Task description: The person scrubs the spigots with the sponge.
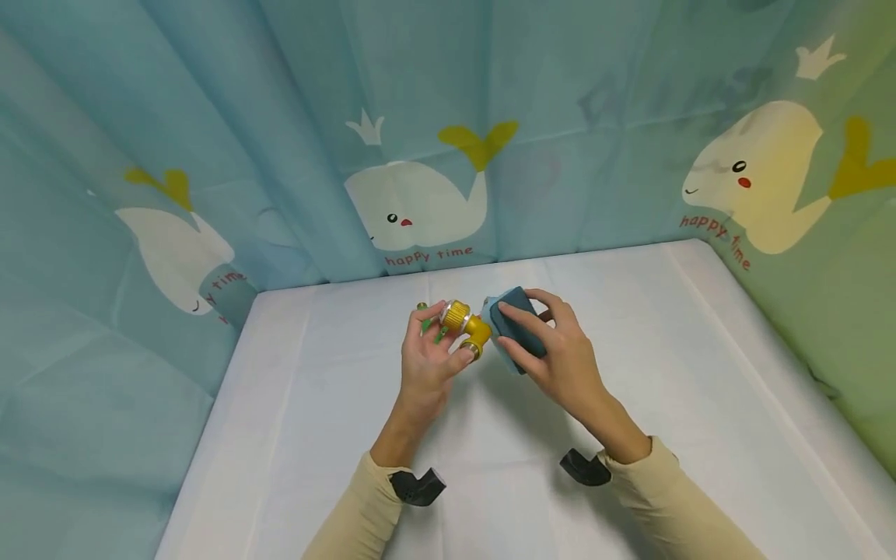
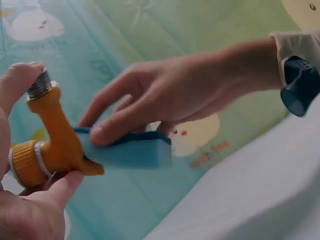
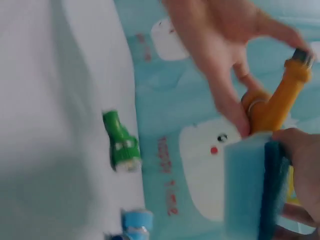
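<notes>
My left hand [image 1: 427, 372] grips a yellow water tap [image 1: 479, 330] by its ends, with its ribbed knob and metal-threaded end showing. In the left wrist view, the thumb and a finger lie against the tap [image 2: 62, 130]. My right hand [image 1: 568, 364] holds a two-layered sponge [image 1: 516, 330], dark blue on one face and light blue on the other. The light blue side of the sponge [image 3: 245, 185] is up against the tap's body in the right wrist view. Both things are held above the white table.
A green tap [image 3: 122, 145] lies on the white table [image 1: 336, 443] beyond my left hand, which partly hides it in the head view. Near it is a blue fitting [image 3: 137, 220], cut off by the frame. A curtain printed with whales [image 1: 427, 202] hangs behind the table.
</notes>
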Demonstrator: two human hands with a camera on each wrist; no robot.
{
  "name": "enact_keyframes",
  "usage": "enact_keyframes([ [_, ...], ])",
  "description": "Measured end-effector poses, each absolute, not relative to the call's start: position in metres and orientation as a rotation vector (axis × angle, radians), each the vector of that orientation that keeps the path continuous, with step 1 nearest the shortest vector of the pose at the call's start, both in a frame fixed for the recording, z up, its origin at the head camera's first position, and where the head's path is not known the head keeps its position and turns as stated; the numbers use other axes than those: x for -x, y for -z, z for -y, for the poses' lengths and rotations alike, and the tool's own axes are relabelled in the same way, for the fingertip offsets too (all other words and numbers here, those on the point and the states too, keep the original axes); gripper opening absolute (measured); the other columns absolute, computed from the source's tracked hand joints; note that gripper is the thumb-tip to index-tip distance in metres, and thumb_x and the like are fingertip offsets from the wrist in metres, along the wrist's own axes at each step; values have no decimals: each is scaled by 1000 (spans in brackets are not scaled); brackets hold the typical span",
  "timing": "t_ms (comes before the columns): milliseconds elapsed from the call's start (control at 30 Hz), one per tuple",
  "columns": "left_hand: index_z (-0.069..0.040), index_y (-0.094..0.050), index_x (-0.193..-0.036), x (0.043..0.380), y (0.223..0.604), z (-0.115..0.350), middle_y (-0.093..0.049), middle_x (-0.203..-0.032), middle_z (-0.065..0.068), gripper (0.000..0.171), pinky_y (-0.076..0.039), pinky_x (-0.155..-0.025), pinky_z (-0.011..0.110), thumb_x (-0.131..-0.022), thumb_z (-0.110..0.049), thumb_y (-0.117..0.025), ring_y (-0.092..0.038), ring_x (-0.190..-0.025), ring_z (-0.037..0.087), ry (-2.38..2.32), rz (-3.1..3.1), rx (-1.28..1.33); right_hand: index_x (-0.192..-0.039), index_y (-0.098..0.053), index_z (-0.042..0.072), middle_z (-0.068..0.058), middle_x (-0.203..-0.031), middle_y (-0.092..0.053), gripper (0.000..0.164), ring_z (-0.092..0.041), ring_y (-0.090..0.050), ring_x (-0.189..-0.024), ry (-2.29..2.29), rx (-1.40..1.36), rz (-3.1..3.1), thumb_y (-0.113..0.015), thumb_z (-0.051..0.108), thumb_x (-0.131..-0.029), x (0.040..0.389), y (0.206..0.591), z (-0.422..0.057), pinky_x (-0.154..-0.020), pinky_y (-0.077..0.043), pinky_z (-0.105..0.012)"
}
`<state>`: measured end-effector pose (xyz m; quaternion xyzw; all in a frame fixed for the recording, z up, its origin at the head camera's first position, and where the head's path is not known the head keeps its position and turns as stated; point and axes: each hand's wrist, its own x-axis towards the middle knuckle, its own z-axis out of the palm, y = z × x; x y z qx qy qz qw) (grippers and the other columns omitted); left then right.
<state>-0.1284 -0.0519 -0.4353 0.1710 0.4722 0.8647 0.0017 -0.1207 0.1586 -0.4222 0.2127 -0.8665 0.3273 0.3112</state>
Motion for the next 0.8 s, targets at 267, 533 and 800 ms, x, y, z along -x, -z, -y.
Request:
enact_keyframes([
  [267,-8,-33,-139,130,429,49,-45,-139,22,90,-52,-103,36,-76,-32,-93,-56,-123,31,-2803,-1293,-416,-151,-49,19,-19,-143,-53,50,-34,-64,-108,-1697,-222,2270,-64,23,-104,121,431,-149,-79,-62,-43],
  [533,-3,-35,-141,134,430,47,-43,-140,24,82,-56,-98,39,-79,-14,-88,-55,-125,36,-2823,-1428,-367,-154,-43,17,-15,-143,-51,51,-30,-64,-111,-1925,-279,2034,-60,15,-106,112,419,-133,-82,-60,-28],
  [800,0,-26,-146,134,437,49,-44,-139,23,84,-49,-106,48,-87,-23,-81,-58,-124,33,-2840,-1300,-275,-147,-51,9,-18,-140,-50,59,-28,-63,-101,-1428,-338,2100,-75,3,-94,119,451,-128,-72,-61,-30],
])
